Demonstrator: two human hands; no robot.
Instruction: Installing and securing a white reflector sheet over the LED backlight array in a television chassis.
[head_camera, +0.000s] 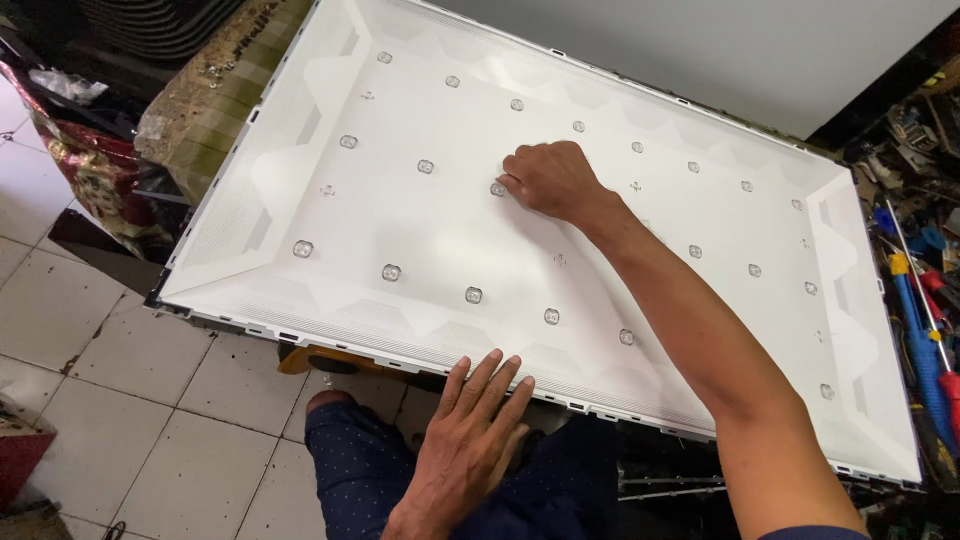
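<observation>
The white backlight panel (330, 220) fills the centre of the frame, lying flat and tilted toward the lower right. Your right hand (550, 178), upper centre, pinches a small lens cap (497, 188) with curled fingertips. Your left hand (470, 440), lower centre, lies open and flat on the panel's near rim, grasping nothing. The reflective sheet looks thin, light and easily creased; handle the panel by its rigid frame edge.
</observation>
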